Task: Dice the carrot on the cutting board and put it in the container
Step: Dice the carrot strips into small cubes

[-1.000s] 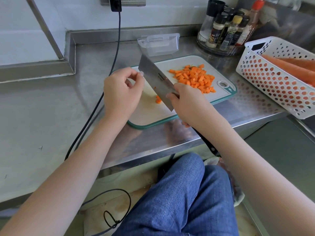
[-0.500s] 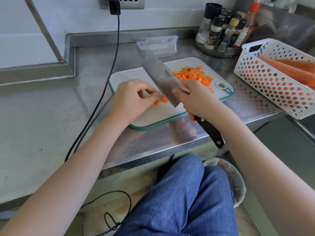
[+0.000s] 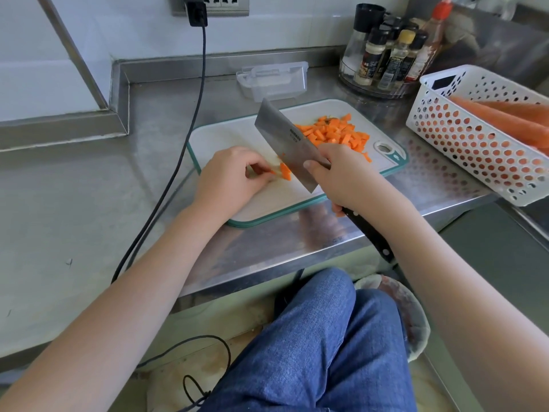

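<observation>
On the cutting board (image 3: 237, 138), our left hand (image 3: 231, 176) pinches a carrot piece (image 3: 285, 171) while our right hand (image 3: 344, 176) grips the cleaver (image 3: 289, 144) beside the diced pile (image 3: 335, 135).

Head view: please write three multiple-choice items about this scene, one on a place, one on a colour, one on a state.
1. Where does the diced carrot pile lie?
A. on the cutting board's far right part
B. in the clear container
C. in the white basket

2. What colour is the cutting board's rim?
A. red
B. teal
C. black

3. What does the right hand do?
A. rests flat on the counter
B. grips the cleaver
C. lifts the basket

Answers:
1 A, the pile sits on the board, near its hanging hole.
2 B, a teal edge runs round the white board.
3 B, its fingers wrap the cleaver where blade meets handle.
</observation>
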Action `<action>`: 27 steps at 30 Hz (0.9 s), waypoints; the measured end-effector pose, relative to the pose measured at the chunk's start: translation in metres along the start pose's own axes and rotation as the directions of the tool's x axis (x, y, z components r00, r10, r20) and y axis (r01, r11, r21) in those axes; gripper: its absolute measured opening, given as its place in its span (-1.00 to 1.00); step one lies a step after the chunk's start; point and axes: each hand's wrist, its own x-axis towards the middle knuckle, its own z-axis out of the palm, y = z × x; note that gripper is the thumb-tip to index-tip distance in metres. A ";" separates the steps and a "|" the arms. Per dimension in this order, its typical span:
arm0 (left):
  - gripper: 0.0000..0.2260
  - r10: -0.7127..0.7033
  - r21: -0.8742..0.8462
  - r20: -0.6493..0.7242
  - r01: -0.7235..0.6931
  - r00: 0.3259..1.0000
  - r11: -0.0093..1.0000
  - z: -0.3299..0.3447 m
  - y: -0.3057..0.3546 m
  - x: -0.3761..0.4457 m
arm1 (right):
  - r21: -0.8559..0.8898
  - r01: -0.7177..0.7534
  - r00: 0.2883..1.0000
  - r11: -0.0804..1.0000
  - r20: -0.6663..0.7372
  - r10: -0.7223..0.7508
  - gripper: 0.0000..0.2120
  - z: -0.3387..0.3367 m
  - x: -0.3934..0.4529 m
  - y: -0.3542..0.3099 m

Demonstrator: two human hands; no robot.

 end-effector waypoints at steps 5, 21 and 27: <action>-0.90 -0.035 0.012 -0.011 0.035 0.999 0.999 0.000 0.001 0.000 | -0.056 0.011 1.000 0.998 0.019 -0.010 -0.84 0.000 -0.001 -0.004; -0.86 -0.090 -0.118 -0.025 0.087 0.996 0.989 0.001 -0.004 0.001 | -0.019 -0.016 0.999 1.000 -0.039 0.015 -0.70 -0.011 -0.002 -0.006; -0.90 -0.119 -0.161 -0.028 0.113 0.993 0.980 -0.001 -0.002 0.000 | -0.050 -0.060 0.998 0.997 0.020 0.061 -0.76 -0.012 -0.001 -0.007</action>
